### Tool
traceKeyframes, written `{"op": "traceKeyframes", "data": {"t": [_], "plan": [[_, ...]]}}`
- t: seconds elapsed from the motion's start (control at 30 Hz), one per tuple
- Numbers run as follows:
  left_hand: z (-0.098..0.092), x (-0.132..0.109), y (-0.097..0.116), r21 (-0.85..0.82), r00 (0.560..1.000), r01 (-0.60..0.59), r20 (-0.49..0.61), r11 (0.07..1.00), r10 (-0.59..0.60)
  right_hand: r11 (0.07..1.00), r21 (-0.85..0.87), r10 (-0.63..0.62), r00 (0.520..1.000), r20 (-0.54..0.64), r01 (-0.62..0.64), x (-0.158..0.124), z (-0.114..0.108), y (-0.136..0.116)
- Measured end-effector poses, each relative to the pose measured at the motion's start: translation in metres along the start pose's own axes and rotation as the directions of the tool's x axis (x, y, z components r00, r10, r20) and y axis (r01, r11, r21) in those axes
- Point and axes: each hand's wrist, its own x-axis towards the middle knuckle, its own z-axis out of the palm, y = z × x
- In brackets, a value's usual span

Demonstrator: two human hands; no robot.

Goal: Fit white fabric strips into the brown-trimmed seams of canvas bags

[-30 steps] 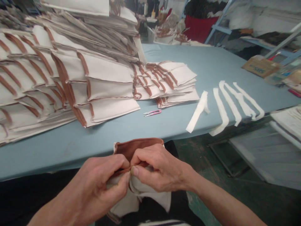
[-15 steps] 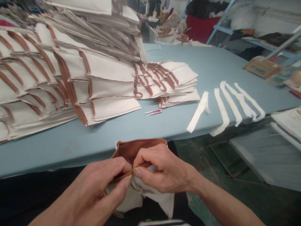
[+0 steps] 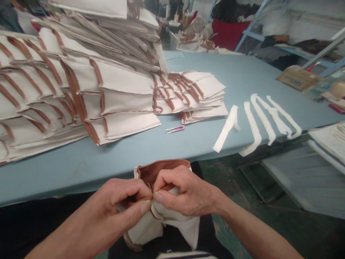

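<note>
Both my hands hold a folded cream canvas piece [image 3: 178,230] in my lap, just below the table edge. Its brown inner face and brown-bound edge [image 3: 161,170] show above my fingers. My left hand [image 3: 118,205] pinches the fold between thumb and fingers. My right hand [image 3: 185,194] pinches the same fold from the other side, and the two thumbs nearly touch. My fingers hide the middle of the fold. Ahead on the blue-grey table [image 3: 81,172] lie a tall stack of brown-trimmed canvas pieces [image 3: 121,97], a smaller stack [image 3: 188,95] and pink-handled thread snips [image 3: 174,129].
Several loose white fabric strips [image 3: 254,124] lie on the table to the right. A cardboard box [image 3: 298,78] sits at the far right, with shelving behind it. A red bin [image 3: 229,25] stands beyond the table. The green floor shows at lower right.
My hands have drawn closer together, pinching the fold more tightly. The canvas piece has shifted slightly to the right, and less of its brown face shows.
</note>
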Motion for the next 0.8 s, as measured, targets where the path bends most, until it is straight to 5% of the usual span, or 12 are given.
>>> {"op": "traceKeyframes", "data": {"t": [0.2,0.37,0.53,0.7,0.8], "plan": [[0.013,0.007,0.002,0.184,0.987,-0.056,-0.136,0.981,0.081,0.995,-0.091,-0.054,0.997,-0.063,0.049,0.002,0.003,0.000],[0.025,0.007,-0.001,0.134,0.928,-0.187,-0.302,0.973,0.220,0.999,-0.030,-0.034,0.996,-0.083,0.032,0.001,0.003,-0.002],[0.031,0.011,0.003,-0.283,0.964,-0.116,-0.262,0.952,0.039,0.962,0.262,0.078,0.997,-0.012,-0.073,0.004,0.002,0.007],[0.044,0.018,-0.006,-0.812,0.987,0.051,-0.047,0.582,-0.152,0.787,0.588,0.189,0.980,0.059,-0.187,0.010,0.012,0.022],[0.047,0.017,-0.011,-0.825,0.989,0.065,-0.021,0.561,-0.145,0.751,0.629,0.202,0.977,0.071,-0.201,0.010,0.014,0.029]]}}
